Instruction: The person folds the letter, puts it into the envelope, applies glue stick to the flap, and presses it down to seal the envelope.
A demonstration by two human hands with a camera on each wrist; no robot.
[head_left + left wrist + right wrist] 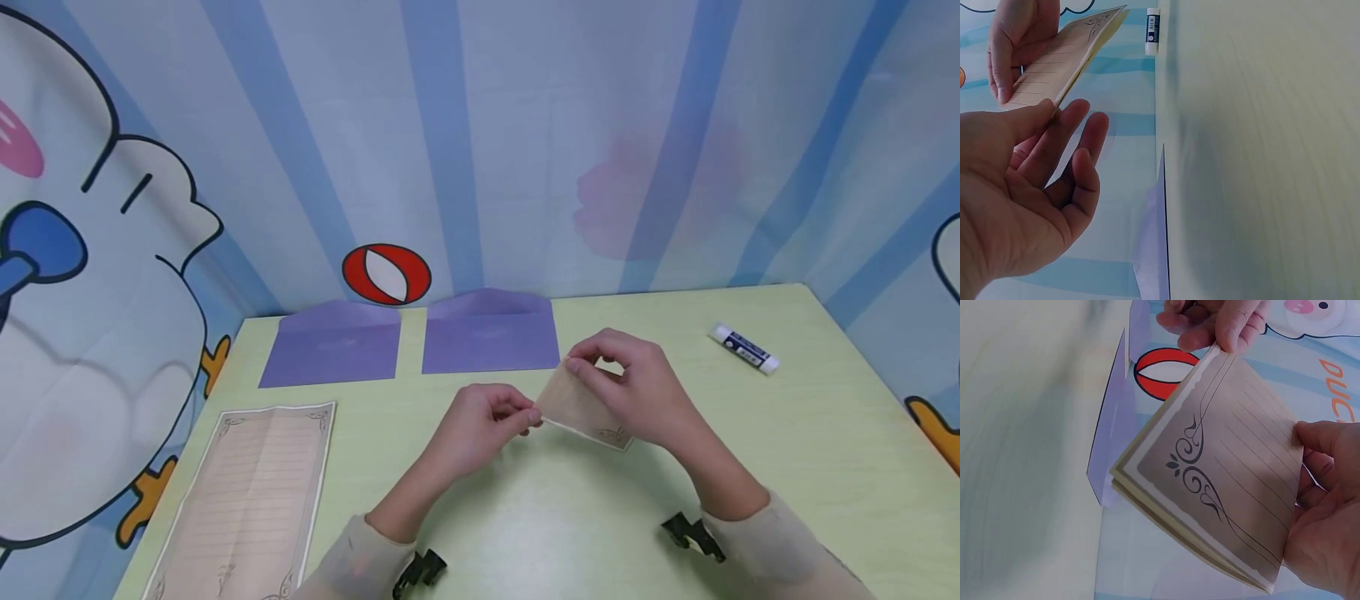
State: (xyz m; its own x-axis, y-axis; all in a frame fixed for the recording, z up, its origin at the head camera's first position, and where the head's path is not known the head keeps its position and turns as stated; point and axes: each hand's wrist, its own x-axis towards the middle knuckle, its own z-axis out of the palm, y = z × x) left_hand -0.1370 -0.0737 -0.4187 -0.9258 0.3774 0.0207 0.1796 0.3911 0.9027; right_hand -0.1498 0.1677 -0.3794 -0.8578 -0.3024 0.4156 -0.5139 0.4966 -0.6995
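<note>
A folded sheet of lined letter paper (1235, 462), with dark scrollwork printed near one edge, is held in the air above the table. My left hand (483, 425) pinches one corner of it between thumb and forefinger; in the left wrist view that hand's other fingers (1088, 181) curve loosely away. My right hand (637, 387) grips the opposite side, its thumb on the lined face in the right wrist view. Folded layers show along the paper's lower edge there. Beyond the hands lies a purple envelope (491, 343) with its flap raised.
A second purple envelope (330, 350) lies to its left. An unfolded, creased letter sheet (251, 492) is at the table's left front. At the right back lies a glue stick (745, 348). A printed cloth backdrop (517, 150) stands behind the pale table (847, 467).
</note>
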